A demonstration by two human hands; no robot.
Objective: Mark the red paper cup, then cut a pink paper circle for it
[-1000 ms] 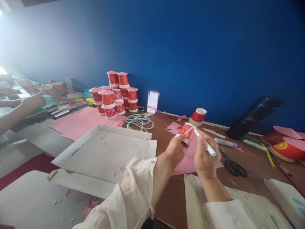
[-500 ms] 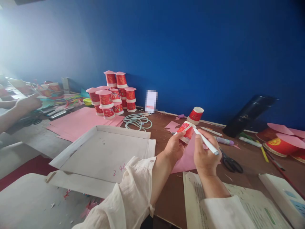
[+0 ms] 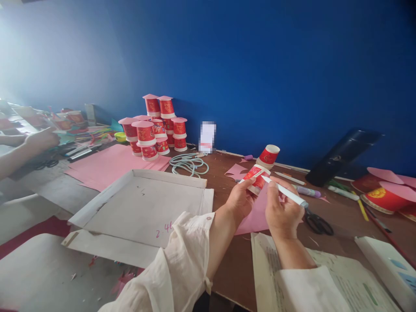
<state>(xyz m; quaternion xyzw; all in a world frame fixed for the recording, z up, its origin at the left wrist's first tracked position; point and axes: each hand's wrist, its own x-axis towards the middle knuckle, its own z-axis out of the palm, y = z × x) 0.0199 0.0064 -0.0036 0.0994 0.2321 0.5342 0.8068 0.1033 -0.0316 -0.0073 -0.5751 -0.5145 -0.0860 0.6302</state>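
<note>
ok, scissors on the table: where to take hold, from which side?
I'd take the scissors by the black handle loops, from above on the person's right. The loops look flat on the table, with bare tabletop to their right. The blades are mostly hidden behind the right grip and its white pen, so the left looks obstructed.

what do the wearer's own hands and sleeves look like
The left sleeve is off-white, loose and creased, with a button near its edge. The right sleeve is whitish too, though less of it shows. The left hand and right hand are bare, without gloves.
</note>
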